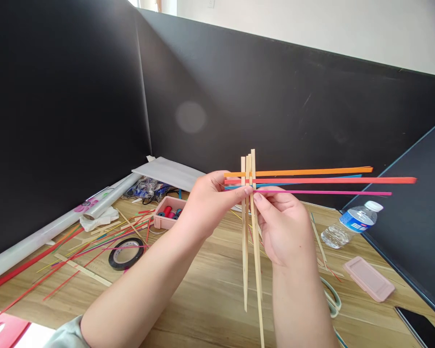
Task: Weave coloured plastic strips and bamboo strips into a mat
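Both hands hold a small weave of crossed strips above the table. Several pale wooden strips (pixel 245 241) hang down, and an orange strip (pixel 311 171), a red strip (pixel 329 181), a magenta strip (pixel 333 193) and a blue strip (pixel 293 182) run across them to the right. My left hand (pixel 212 200) is closed on the left side of the crossing, its thumb lying over the wooden strips. Just right of the crossing, my right hand (pixel 282 222) pinches the strips near the magenta one. Fingers behind the weave are partly hidden.
Coloured and wooden strips, a black tape roll (pixel 126 253) and a pink box (pixel 163 220) of spools lie left. On the right are a water bottle (pixel 351 224), a pink lid (pixel 369 279), a phone (pixel 422 328) and partly hidden scissors (pixel 331 299). Dark panels (pixel 275 106) surround the table.
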Tool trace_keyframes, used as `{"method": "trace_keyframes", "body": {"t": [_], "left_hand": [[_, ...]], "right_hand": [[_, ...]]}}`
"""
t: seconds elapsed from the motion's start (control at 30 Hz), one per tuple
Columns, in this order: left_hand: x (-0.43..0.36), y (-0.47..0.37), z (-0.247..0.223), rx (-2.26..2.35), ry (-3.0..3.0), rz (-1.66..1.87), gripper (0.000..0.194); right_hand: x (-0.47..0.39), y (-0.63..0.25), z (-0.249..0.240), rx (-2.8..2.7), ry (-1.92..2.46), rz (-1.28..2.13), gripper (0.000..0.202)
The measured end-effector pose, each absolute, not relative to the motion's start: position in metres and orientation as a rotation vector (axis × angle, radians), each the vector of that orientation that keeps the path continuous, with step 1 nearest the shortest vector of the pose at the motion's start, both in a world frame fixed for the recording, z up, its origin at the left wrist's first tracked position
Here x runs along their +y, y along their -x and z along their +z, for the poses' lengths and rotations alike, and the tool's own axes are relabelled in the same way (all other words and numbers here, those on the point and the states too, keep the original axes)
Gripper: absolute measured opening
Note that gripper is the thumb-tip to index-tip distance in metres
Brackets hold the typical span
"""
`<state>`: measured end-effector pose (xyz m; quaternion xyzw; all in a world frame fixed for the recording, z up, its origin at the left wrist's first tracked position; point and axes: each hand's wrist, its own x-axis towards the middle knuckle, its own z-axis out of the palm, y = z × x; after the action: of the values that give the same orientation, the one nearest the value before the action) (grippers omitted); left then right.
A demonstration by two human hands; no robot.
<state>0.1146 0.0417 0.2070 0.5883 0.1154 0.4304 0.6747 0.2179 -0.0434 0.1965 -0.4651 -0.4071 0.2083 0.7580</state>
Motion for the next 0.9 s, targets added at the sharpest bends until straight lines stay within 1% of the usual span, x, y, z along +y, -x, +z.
{"method": "trace_keyframes", "body": {"t": [0.07, 0.17, 0.2, 0.3, 0.33, 0.5, 0.7, 0.73, 0.77, 0.83, 0.9], "left_hand": [[0.048, -0.122, 0.202, 0.226, -1.254, 1.01, 0.018], [0.059, -0.133, 0.195, 0.224, -1.19, 1.091, 0.021], [0.062, -0.135, 0.193, 0.235, -1.189, 1.098, 0.022], [0.071, -0.135, 0.194, 0.266, -1.209, 1.1, 0.024], [0.074, -0.132, 0.195, 0.275, -1.218, 1.107, 0.025], [0.085, -0.117, 0.204, 0.317, -1.303, 1.081, 0.028], [0.087, -0.115, 0.204, 0.333, -1.321, 1.052, 0.03], [0.088, -0.117, 0.203, 0.341, -1.305, 1.064, 0.03], [0.089, -0.118, 0.202, 0.349, -1.28, 1.087, 0.03], [0.093, -0.122, 0.199, 0.364, -1.202, 1.162, 0.028], [0.094, -0.126, 0.196, 0.37, -1.099, 1.247, 0.026]], "right_hand": [[-0.041, -0.222, 0.196, -0.946, 1.07, 0.442, 0.015], [-0.038, -0.231, 0.195, -1.131, 1.253, 0.487, 0.029], [-0.037, -0.235, 0.195, -1.202, 1.327, 0.523, 0.028], [-0.036, -0.248, 0.194, -1.363, 1.484, 0.577, 0.01], [-0.037, -0.252, 0.193, -1.393, 1.522, 0.552, 0.009], [-0.044, -0.268, 0.193, -1.456, 1.717, 0.368, 0.016], [-0.052, -0.281, 0.195, -1.541, 1.697, 0.372, 0.02], [-0.053, -0.283, 0.196, -1.519, 1.72, 0.304, 0.019], [-0.053, -0.285, 0.197, -1.482, 1.745, 0.157, 0.019], [-0.052, -0.283, 0.199, -1.317, 1.761, -0.337, 0.023], [-0.05, -0.274, 0.199, -1.1, 1.655, -0.808, 0.022]]}}
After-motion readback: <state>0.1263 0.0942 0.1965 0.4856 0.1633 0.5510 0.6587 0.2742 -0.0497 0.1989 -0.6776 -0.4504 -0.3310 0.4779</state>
